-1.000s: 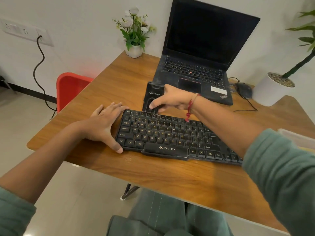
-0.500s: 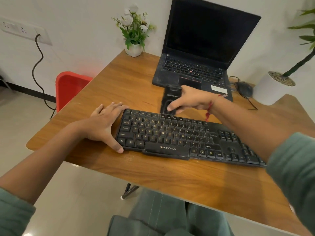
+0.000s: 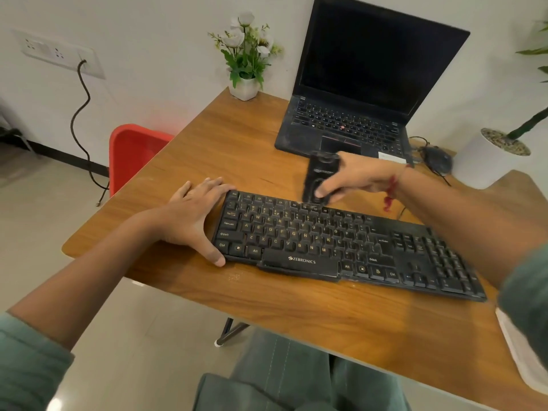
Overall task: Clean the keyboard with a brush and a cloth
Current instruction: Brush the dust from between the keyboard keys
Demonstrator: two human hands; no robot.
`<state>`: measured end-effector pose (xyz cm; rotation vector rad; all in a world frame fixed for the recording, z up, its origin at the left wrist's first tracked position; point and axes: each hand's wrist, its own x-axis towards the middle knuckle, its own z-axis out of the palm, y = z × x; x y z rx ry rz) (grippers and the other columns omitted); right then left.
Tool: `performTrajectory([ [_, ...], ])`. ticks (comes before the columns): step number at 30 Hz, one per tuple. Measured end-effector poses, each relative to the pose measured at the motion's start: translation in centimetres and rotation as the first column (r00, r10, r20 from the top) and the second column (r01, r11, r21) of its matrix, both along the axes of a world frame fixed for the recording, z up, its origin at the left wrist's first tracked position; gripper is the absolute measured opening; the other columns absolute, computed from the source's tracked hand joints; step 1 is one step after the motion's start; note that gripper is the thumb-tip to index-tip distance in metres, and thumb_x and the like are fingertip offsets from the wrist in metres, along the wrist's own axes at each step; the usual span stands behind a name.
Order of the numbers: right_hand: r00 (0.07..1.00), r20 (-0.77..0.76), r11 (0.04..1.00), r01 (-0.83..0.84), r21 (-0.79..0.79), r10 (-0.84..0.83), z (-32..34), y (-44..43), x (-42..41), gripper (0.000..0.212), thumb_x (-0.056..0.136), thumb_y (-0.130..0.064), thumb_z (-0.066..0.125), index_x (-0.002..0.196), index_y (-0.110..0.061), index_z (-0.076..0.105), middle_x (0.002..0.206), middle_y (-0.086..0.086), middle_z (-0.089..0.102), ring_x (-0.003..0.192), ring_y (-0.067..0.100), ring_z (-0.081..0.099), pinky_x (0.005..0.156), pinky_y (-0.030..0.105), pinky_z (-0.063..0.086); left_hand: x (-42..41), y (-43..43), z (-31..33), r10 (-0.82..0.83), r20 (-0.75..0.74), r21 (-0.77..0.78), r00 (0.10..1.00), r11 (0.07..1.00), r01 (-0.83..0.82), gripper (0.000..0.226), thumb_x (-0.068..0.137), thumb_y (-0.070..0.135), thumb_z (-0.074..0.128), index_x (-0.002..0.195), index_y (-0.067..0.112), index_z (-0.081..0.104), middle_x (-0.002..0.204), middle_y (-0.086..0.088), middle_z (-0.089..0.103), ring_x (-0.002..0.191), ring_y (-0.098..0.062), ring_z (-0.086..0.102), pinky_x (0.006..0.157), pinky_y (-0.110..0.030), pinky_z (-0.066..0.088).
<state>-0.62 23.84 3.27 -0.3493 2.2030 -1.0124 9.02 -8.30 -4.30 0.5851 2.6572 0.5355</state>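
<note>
In the head view, the black Zebronics keyboard (image 3: 341,244) lies across the centre of the wooden worktop (image 3: 326,318). The left grip (image 3: 192,215) rests flat at the keyboard's left end, fingers straight along its edge and thumb at the lower corner. Just above centre, the right grip (image 3: 358,176) is curled round a blurred black brush (image 3: 318,173), whose lower end meets the top key row. An open laptop (image 3: 370,69) stands at the upper right, with a mouse (image 3: 437,160) beside it.

Person's left hand (image 3: 192,215) is bracing the keyboard (image 3: 341,247) at its left end; right hand (image 3: 360,176) is gripping a blurred, likely brush (image 3: 319,173), over the top row.
</note>
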Motion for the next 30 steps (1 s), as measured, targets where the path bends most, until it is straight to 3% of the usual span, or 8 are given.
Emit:
performTrajectory([
  [5, 0.999, -0.028, 0.999, 0.032, 0.007, -0.032, 0.1, 1.1, 0.3, 0.031, 0.076, 0.002, 0.074, 0.104, -0.002, 0.062, 0.099, 0.016, 0.072, 0.089, 0.029, 0.071, 0.064, 0.024, 0.059, 0.1, 0.0, 0.1, -0.003, 0.006, -0.002, 1.0, 1.0, 0.003, 0.155, 0.021, 0.101, 0.051, 0.149, 0.037, -0.008, 0.16, 0.012, -0.013, 0.146, -0.009, -0.015, 0.116, -0.04, -0.019],
  [9, 0.997, -0.062, 0.997, -0.05, -0.05, 0.047, -0.6, -4.0, 0.1, 0.039, 0.075, 0.0, 0.075, 0.109, -0.007, 0.057, 0.103, 0.013, 0.07, 0.092, 0.026, 0.071, 0.072, 0.029, 0.06, 0.0, 0.0, 0.1, -0.007, 0.009, -0.01, 1.0, 1.0, 0.007, 0.156, 0.021, 0.101, 0.051, 0.15, 0.036, -0.009, 0.161, 0.011, -0.013, 0.147, -0.01, -0.016, 0.116, -0.04, -0.02],
  [15, 0.993, -0.109, 0.995, -0.049, -0.092, 0.039, -1.3, -10.3, 0.0, 0.035, 0.075, -0.003, 0.076, 0.103, -0.013, 0.057, 0.099, 0.009, 0.068, 0.087, 0.02, 0.07, 0.071, 0.029, 0.059, 0.1, 0.0, 0.3, -0.002, 0.023, -0.026, 1.0, 1.0, 0.002, 0.155, 0.023, 0.099, 0.053, 0.15, 0.037, -0.012, 0.16, 0.012, -0.014, 0.146, -0.009, -0.015, 0.115, -0.038, -0.02],
  [18, 0.995, -0.077, 0.997, -0.063, -0.049, 0.059, -0.9, -7.5, 0.0, 0.029, 0.076, -0.001, 0.074, 0.1, -0.01, 0.059, 0.097, 0.01, 0.069, 0.087, 0.021, 0.07, 0.065, 0.025, 0.057, 0.0, 0.0, 0.2, -0.004, 0.021, -0.012, 1.0, 1.0, 0.004, 0.153, 0.026, 0.097, 0.056, 0.15, 0.037, -0.011, 0.16, 0.013, -0.013, 0.147, -0.009, -0.014, 0.115, -0.038, -0.02],
  [25, 0.998, -0.068, 0.996, 0.017, 0.089, -0.011, 1.1, 3.6, 1.4, 0.035, 0.075, 0.004, 0.073, 0.102, -0.009, 0.057, 0.101, 0.013, 0.069, 0.09, 0.025, 0.071, 0.07, 0.026, 0.06, -0.1, -0.1, 0.1, 0.001, 0.018, -0.014, 1.0, 1.0, 0.0, 0.149, 0.029, 0.092, 0.061, 0.149, 0.04, -0.009, 0.16, 0.012, -0.012, 0.147, -0.01, -0.013, 0.115, -0.038, -0.019],
  [28, 0.996, -0.073, 0.978, 0.07, 0.196, -0.057, 2.3, 7.5, 2.0, 0.048, 0.07, -0.004, 0.079, 0.109, -0.011, 0.052, 0.107, 0.013, 0.068, 0.089, 0.021, 0.072, 0.071, 0.027, 0.06, -0.2, -0.2, -0.1, -0.003, 0.024, -0.02, 1.0, 1.0, 0.004, 0.15, 0.027, 0.094, 0.059, 0.149, 0.04, -0.01, 0.16, 0.012, -0.013, 0.147, -0.01, -0.013, 0.115, -0.038, -0.019],
  [30, 0.992, -0.085, 0.966, 0.106, 0.237, -0.089, 2.9, 9.4, 2.4, 0.076, 0.05, -0.025, 0.091, 0.112, -0.014, 0.049, 0.107, 0.011, 0.067, 0.09, 0.02, 0.071, 0.071, 0.029, 0.06, -0.2, -0.2, -0.1, -0.007, 0.03, -0.02, 1.0, 1.0, 0.008, 0.149, 0.025, 0.096, 0.058, 0.147, 0.044, -0.011, 0.16, 0.012, -0.013, 0.147, -0.01, -0.013, 0.115, -0.038, -0.019],
])
